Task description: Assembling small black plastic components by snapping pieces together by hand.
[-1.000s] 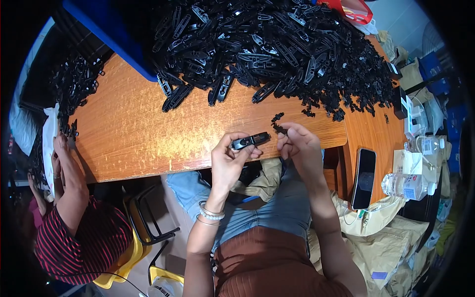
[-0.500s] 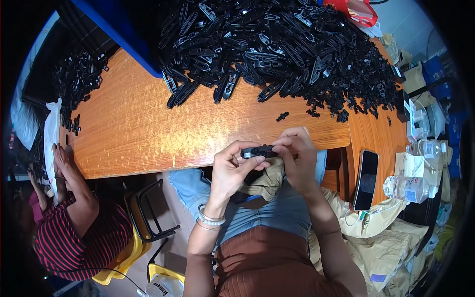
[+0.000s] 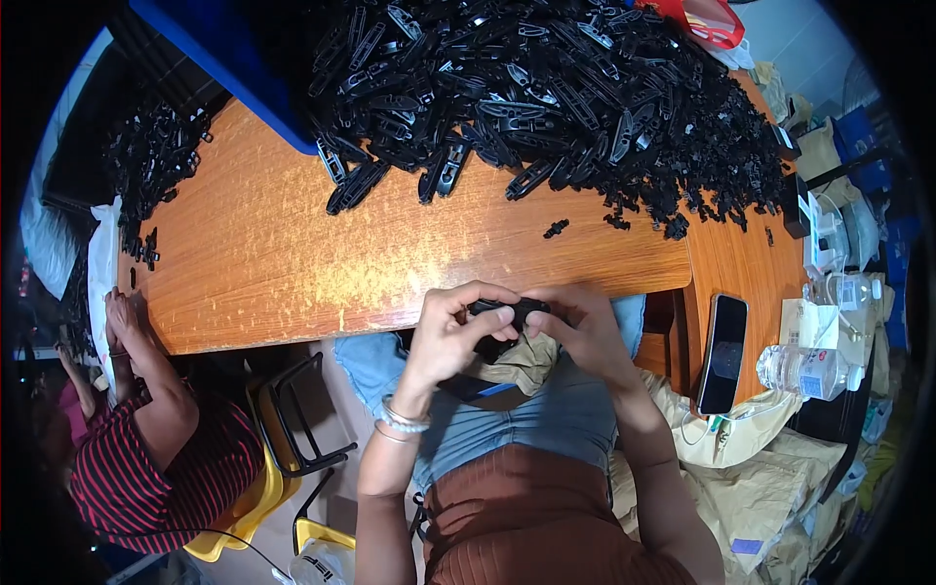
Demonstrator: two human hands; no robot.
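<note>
The black plastic piece [image 3: 507, 314] sits between both hands at the near edge of the table, over the person's lap. A second ago the left hand alone held it up with the right hand working a small part beside it; half a second ago the two hands had closed together on it, and now they have drawn slightly nearer the body and grip it from both ends. The left hand [image 3: 450, 336] grasps its left end, thumb on top and fingers curled under. The right hand [image 3: 583, 330] pinches its right end with fingertips meeting the left hand's. The piece is long, narrow and dark, mostly hidden by the fingers; its detail cannot be made out.

Silver bracelets [image 3: 402, 419] ring the left wrist. Just beyond the hands lies the orange wooden table [image 3: 292, 253], and a lone small black part [image 3: 556, 228] rests on it, apart from the rest. Farther back a large heap of black plastic parts [image 3: 546, 88] covers the far side of the table, touching a blue bin [image 3: 219, 54] at its left. To the right, on a lower surface, lie a dark phone [image 3: 723, 353] and a clear water bottle [image 3: 804, 370], with brown paper bags [image 3: 751, 487] near them. At the left, another person in a red striped shirt [image 3: 156, 468] has a hand [image 3: 122, 317] at the table's edge, near a smaller scatter of black parts [image 3: 146, 166].
</note>
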